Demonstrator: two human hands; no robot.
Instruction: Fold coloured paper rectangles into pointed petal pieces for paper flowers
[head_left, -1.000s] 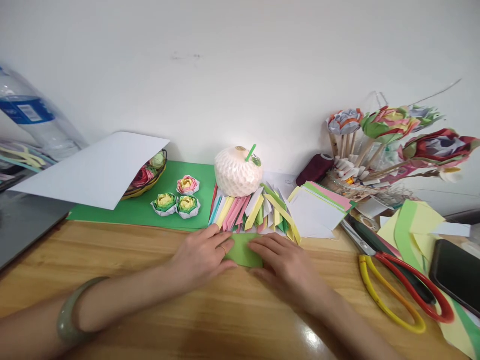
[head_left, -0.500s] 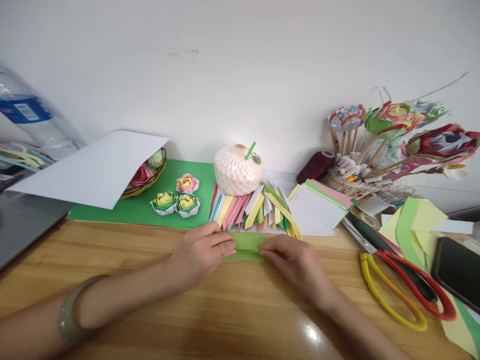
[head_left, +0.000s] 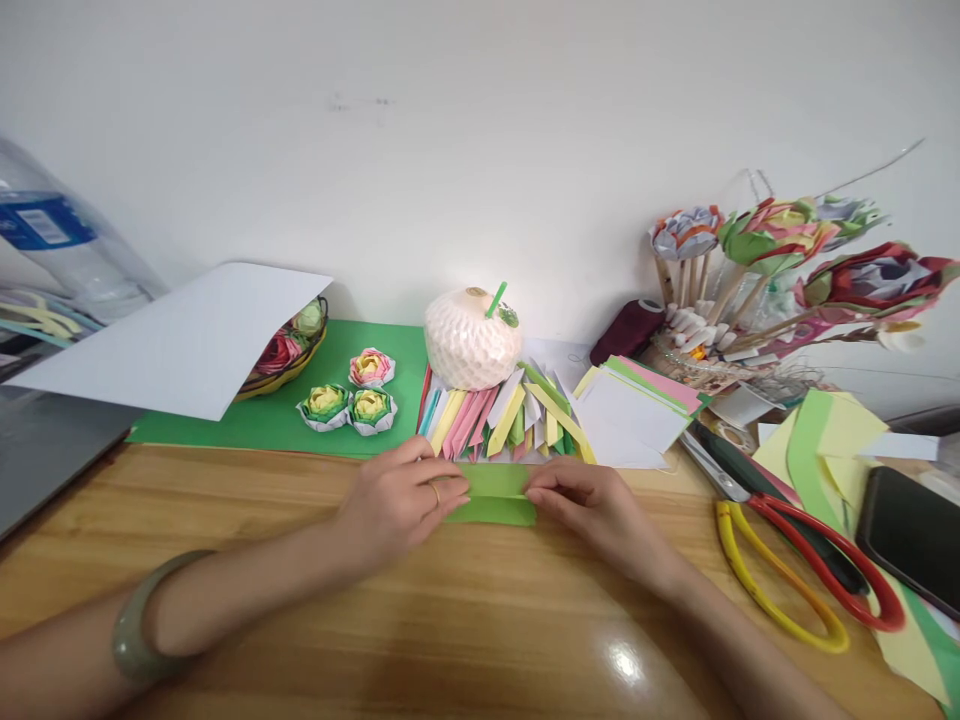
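Note:
A light green paper strip (head_left: 495, 510) lies across the wooden table with a lengthwise crease through its middle. My left hand (head_left: 401, 500) covers its left end, fingers curled together and pressing on it. At the right end my right hand (head_left: 589, 505) pinches the strip's edge between thumb and forefinger. Just behind the strip is a row of folded coloured paper pieces (head_left: 510, 415) in pink, yellow, white and green. A white textured pot (head_left: 472, 340) with a green stick stands behind that row.
Three paper flowers (head_left: 371, 408) sit on a green sheet (head_left: 225, 430) at left, near a basket (head_left: 296, 365) partly under white paper (head_left: 180, 335). Scissors (head_left: 810, 560), a phone (head_left: 911, 530), paper sheets (head_left: 637, 415) and stemmed paper flowers (head_left: 780, 240) are at right.
My right hand has shifted slightly right along the strip, and the lower part of the strip shows more clearly. My left hand stays nearly where it was. The view has shifted slightly.

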